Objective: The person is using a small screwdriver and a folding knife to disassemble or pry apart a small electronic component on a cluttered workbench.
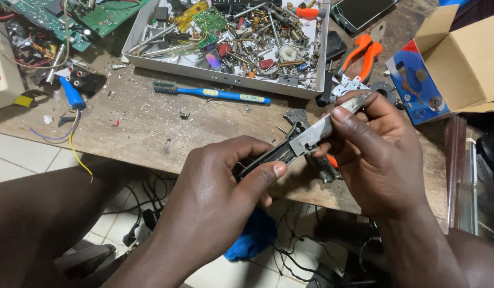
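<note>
My left hand [225, 184] grips the dark handle end of a long, narrow metal tool or mechanism [303, 138]. Thumb and fingers close around it near the table's front edge. My right hand [377, 152] holds the same piece at its grey metal upper end, with the thumb and forefinger pinching it. The piece slants up to the right between both hands. Part of it is hidden by my fingers. Below my right hand a small metal part [324, 172] lies on the wooden table [151, 125].
A grey tray [225, 80] full of screws, parts and small boards stands at the back. A blue toothbrush [215, 94] lies in front of it. Orange-handled pliers [361, 56] and an open cardboard box [460, 58] sit at right. Circuit boards [70, 18] and wires lie at left.
</note>
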